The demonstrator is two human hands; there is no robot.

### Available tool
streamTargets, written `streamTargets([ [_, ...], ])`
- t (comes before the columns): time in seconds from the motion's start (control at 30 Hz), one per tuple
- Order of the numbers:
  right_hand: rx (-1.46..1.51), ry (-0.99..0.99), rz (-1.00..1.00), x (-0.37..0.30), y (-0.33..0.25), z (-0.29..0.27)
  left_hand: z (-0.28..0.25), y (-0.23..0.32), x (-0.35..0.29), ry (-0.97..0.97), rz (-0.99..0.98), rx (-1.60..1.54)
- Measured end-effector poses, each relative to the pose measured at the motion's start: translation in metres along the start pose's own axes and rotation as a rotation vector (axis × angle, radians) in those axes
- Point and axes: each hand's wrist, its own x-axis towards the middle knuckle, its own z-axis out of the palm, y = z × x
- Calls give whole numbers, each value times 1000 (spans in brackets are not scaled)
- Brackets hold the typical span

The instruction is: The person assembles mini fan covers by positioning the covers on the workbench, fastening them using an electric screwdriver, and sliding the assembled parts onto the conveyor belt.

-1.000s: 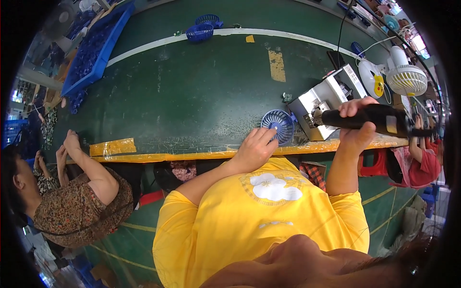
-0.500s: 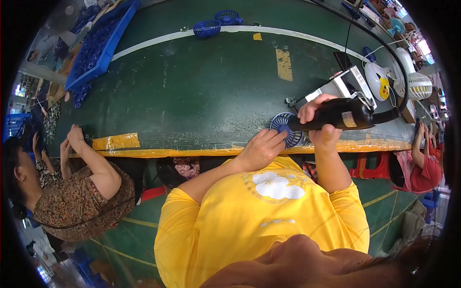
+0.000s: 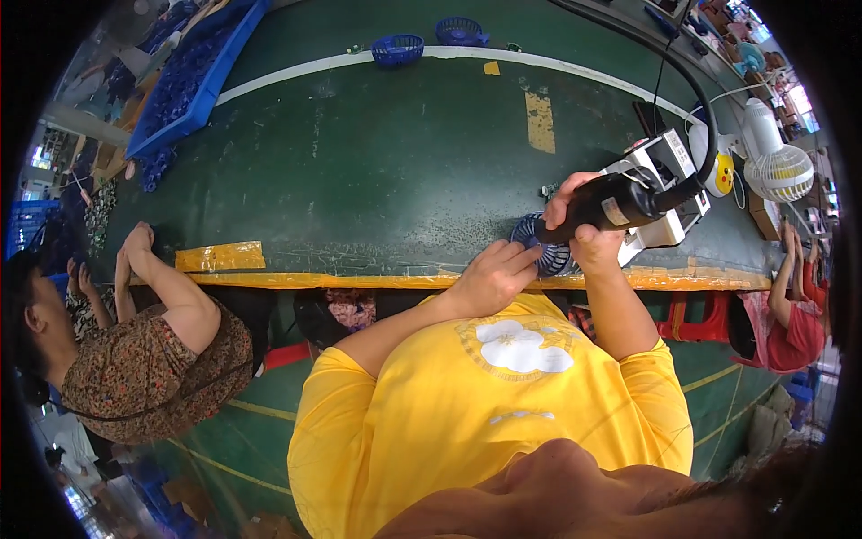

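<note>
My right hand [image 3: 588, 223] is wrapped round a black electric screwdriver [image 3: 615, 208], whose thick cable [image 3: 712, 121] curves up to the right. The tool's front end is over a round blue fan grille [image 3: 530, 231] at the table's near edge; its tip is hidden. My left hand [image 3: 498, 274] pinches the grille's near left rim with its fingertips.
A white metal fixture [image 3: 664, 229] stands just behind the screwdriver. A white fan [image 3: 779, 171] is further right. Two blue fan housings [image 3: 398, 50] sit by the white line, and a blue crate [image 3: 196, 117] of parts lies far left. A co-worker [image 3: 153, 359] sits at left.
The screwdriver's rear end has swung left and up, so the tool looks shorter and the white fixture shows more. My left hand stays on the grille.
</note>
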Motion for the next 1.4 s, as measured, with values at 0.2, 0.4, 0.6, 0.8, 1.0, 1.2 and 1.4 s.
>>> streamTargets([
  [0.2,19,204,-134,6,-38,-30,-33,-28,8,-31,39,46],
  [0.4,61,181,-130,20,-51,-34,-91,-112,86,-30,-20,245],
  [0.6,115,172,-110,33,-20,-31,-110,-119,152,-39,57,283],
  [0.8,-36,92,-114,61,8,-42,-101,-103,180,-45,69,310],
  [1.0,25,74,-158,60,32,-51,-104,-128,199,-46,12,346],
  [1.2,149,26,-222,48,27,-57,-104,-136,207,-12,-69,348],
  [1.4,114,-2,-215,35,15,-42,-120,-115,189,17,-140,377],
])
